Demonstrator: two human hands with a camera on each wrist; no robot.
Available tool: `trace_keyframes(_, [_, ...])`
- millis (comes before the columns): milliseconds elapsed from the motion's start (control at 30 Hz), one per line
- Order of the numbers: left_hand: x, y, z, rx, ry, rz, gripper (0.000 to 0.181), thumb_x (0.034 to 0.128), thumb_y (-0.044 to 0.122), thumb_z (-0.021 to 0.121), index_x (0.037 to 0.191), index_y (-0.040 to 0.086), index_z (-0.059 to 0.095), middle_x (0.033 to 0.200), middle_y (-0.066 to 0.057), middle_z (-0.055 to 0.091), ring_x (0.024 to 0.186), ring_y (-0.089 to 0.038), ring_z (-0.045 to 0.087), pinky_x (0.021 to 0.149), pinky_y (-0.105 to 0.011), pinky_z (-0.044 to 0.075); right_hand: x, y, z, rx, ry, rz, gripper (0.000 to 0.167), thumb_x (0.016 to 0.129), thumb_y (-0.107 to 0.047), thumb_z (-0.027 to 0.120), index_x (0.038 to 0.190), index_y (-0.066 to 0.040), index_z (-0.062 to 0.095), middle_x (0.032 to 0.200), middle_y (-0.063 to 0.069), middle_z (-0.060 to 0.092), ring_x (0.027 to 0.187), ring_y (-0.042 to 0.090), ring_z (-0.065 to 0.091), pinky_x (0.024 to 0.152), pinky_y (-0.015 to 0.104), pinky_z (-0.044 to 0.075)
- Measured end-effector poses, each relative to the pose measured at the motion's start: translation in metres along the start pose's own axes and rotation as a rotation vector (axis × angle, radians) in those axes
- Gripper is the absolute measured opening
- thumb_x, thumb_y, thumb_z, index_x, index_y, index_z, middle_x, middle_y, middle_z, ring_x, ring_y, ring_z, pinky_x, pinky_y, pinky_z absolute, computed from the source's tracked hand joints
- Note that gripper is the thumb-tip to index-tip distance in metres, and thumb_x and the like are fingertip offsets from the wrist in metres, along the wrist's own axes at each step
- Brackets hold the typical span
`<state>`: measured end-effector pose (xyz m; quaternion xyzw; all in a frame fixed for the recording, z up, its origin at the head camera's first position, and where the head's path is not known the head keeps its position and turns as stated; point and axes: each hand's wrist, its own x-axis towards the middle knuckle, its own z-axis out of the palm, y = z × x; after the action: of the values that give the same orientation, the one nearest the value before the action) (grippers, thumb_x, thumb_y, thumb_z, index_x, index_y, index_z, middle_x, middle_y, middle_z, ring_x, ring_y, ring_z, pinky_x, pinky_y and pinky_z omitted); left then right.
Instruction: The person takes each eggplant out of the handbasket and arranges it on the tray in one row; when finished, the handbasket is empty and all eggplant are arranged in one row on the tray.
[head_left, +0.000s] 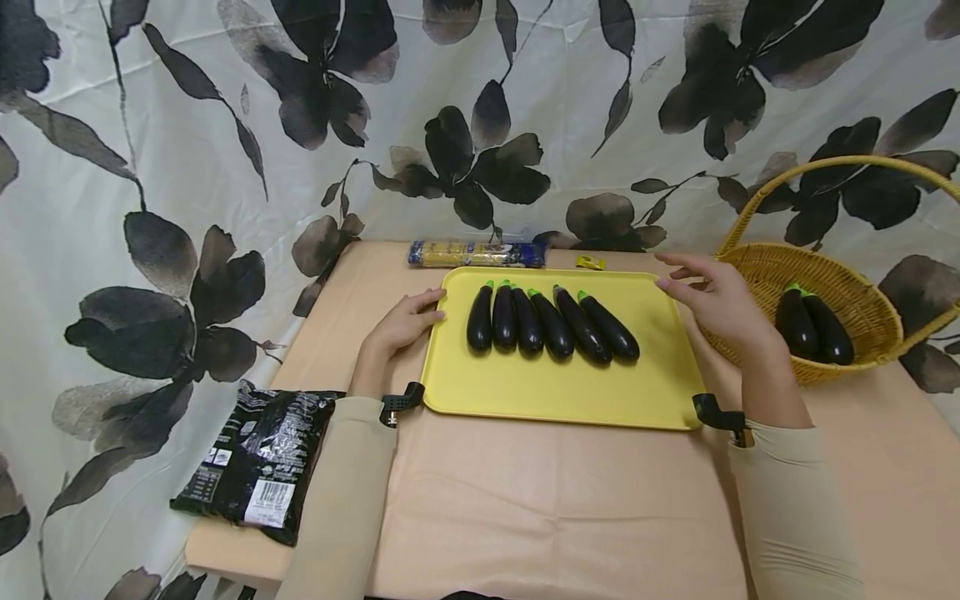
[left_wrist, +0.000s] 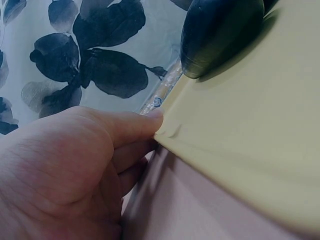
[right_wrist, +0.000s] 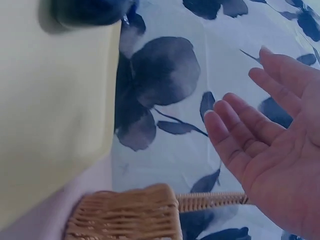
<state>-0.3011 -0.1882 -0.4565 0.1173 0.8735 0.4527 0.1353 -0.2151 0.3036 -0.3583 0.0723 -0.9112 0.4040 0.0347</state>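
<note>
Several dark eggplants (head_left: 529, 325) with green tips lie side by side on a yellow tray (head_left: 562, 398). At the tray's left edge, my left hand (head_left: 401, 325) pinches the rim near a corner; the left wrist view puts the thumb (left_wrist: 135, 125) at the top of the edge and other fingers below it. My right hand (head_left: 726, 307) is raised beside the far right corner. In the right wrist view its loosely bent fingers (right_wrist: 235, 130) are apart from the tray and hold nothing.
On the right stands a wicker basket (head_left: 888, 312) with a tall handle and two eggplants (head_left: 813, 329) inside. A long yellow-and-blue packet (head_left: 477, 254) and a small yellow wrapper (head_left: 590, 262) lie behind the tray. A black plastic bag (head_left: 262, 458) rests at the table's left edge.
</note>
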Motion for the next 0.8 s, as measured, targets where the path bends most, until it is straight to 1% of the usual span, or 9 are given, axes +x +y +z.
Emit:
trace_keyframes(133, [-0.001,0.000,0.000,-0.005,-0.005,0.000,0.055,0.1080,0.026,0.058,0.160,0.015,0.044,0.170,-0.004,0.033,0.162,-0.022,0.018,0.135,-0.045,-0.002,-0.003,0.001,-0.007,-0.004,0.060,-0.011,0.051,0.105,-0.038,0.062,0.153,-0.023,0.055,0.149,0.011,0.055,0.119,0.014,0.053,0.085,0.011,0.043])
trace_keyframes(200, [-0.002,0.001,0.000,-0.015,-0.009,-0.001,0.055,0.1081,0.025,0.058,0.160,0.015,0.044,0.170,-0.004,0.032,0.162,-0.022,0.017,0.135,-0.045,0.001,-0.004,0.003,-0.010,-0.011,0.079,-0.013,0.051,0.105,-0.039,0.062,0.153,-0.025,0.055,0.148,0.011,0.056,0.116,0.011,0.053,0.084,0.012,0.044])
trace_keyframes(300, [-0.002,0.002,0.000,-0.031,-0.010,0.002,0.054,0.1080,0.025,0.058,0.160,0.015,0.044,0.170,-0.004,0.033,0.162,-0.022,0.018,0.135,-0.043,0.005,-0.008,0.005,-0.014,-0.029,0.104,-0.005,0.051,0.105,-0.040,0.062,0.153,-0.028,0.055,0.145,0.011,0.056,0.114,0.009,0.052,0.084,0.014,0.044])
trace_keyframes(400, [-0.002,0.001,0.000,-0.046,-0.015,0.007,0.055,0.1080,0.024,0.058,0.160,0.014,0.044,0.170,-0.005,0.033,0.162,-0.022,0.017,0.135,-0.041,0.010,-0.010,0.007,-0.019,-0.049,0.133,0.004,0.050,0.105,-0.040,0.062,0.153,-0.029,0.055,0.145,0.011,0.057,0.115,0.012,0.053,0.086,0.016,0.044])
trace_keyframes(467, [-0.002,0.001,0.000,-0.046,-0.013,0.006,0.054,0.1079,0.024,0.058,0.160,0.014,0.044,0.170,-0.005,0.034,0.162,-0.022,0.018,0.135,-0.041,0.008,-0.012,0.008,-0.022,-0.059,0.154,0.013,0.050,0.105,-0.040,0.062,0.153,-0.028,0.056,0.144,0.009,0.056,0.117,0.014,0.052,0.087,0.015,0.043])
trace_keyframes(533, [-0.002,0.000,0.000,-0.041,-0.010,0.003,0.054,0.1079,0.025,0.058,0.159,0.015,0.044,0.170,-0.004,0.034,0.162,-0.022,0.018,0.135,-0.041,0.004,-0.014,0.010,-0.025,-0.060,0.176,0.018,0.049,0.105,-0.039,0.062,0.152,-0.027,0.056,0.140,0.006,0.057,0.116,0.015,0.052,0.085,0.011,0.043])
trace_keyframes(600, [-0.002,0.000,0.000,-0.031,-0.007,0.002,0.054,0.1079,0.025,0.058,0.159,0.015,0.045,0.170,-0.004,0.034,0.162,-0.021,0.018,0.135,-0.042,0.002,-0.017,0.011,-0.029,-0.054,0.194,0.019,0.049,0.105,-0.036,0.063,0.152,-0.025,0.057,0.134,0.001,0.058,0.113,0.013,0.051,0.084,0.007,0.041])
trace_keyframes(700, [-0.003,0.000,0.000,-0.022,-0.006,0.007,0.054,0.1079,0.025,0.058,0.159,0.015,0.045,0.169,-0.003,0.035,0.162,-0.021,0.019,0.135,-0.043,0.000,-0.020,0.014,-0.035,-0.047,0.211,0.027,0.048,0.105,-0.034,0.063,0.152,-0.026,0.057,0.126,-0.009,0.057,0.108,0.004,0.050,0.082,0.003,0.041])
trace_keyframes(800, [-0.004,0.002,-0.001,-0.020,-0.008,0.013,0.054,0.1080,0.025,0.058,0.159,0.014,0.045,0.169,-0.004,0.035,0.162,-0.022,0.019,0.135,-0.043,0.002,-0.021,0.016,-0.041,-0.056,0.221,0.033,0.049,0.105,-0.035,0.063,0.152,-0.028,0.056,0.130,-0.009,0.058,0.110,0.003,0.050,0.082,0.003,0.040])
